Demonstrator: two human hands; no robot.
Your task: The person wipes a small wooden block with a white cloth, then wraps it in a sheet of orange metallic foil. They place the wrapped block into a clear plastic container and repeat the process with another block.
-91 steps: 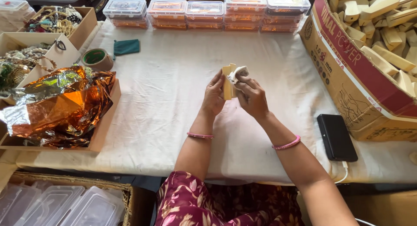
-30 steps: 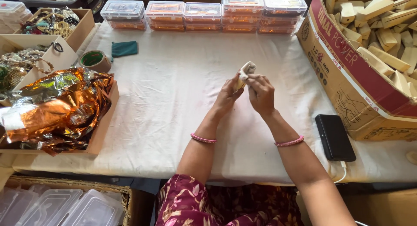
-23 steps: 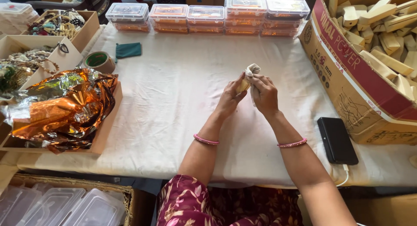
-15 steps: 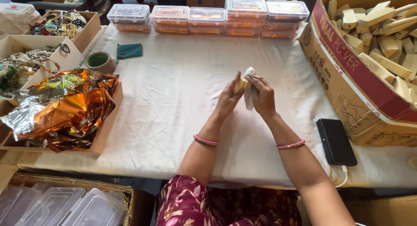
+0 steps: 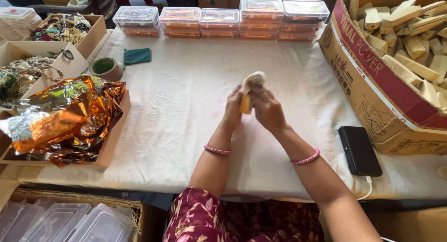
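Note:
My left hand (image 5: 232, 110) grips a small pale wooden block (image 5: 245, 104) upright above the white tablecloth (image 5: 177, 107). My right hand (image 5: 267, 110) presses a small white cloth (image 5: 253, 79) over the top of the block, fingers closed on it. Both wrists wear pink bangles. The two hands meet at the middle of the table, a little above its surface.
A large cardboard box (image 5: 372, 84) of wooden blocks stands at the right, a black phone (image 5: 359, 150) in front of it. Stacked clear lidded boxes (image 5: 219, 21) line the far edge. Crumpled orange foil (image 5: 65, 116), a tape roll (image 5: 106, 68), a green pouch (image 5: 137, 56) and trays of jewellery lie at the left.
The block has turned more upright in my left hand and the cloth has moved from its side to its top. Both hands shifted slightly left and toward me.

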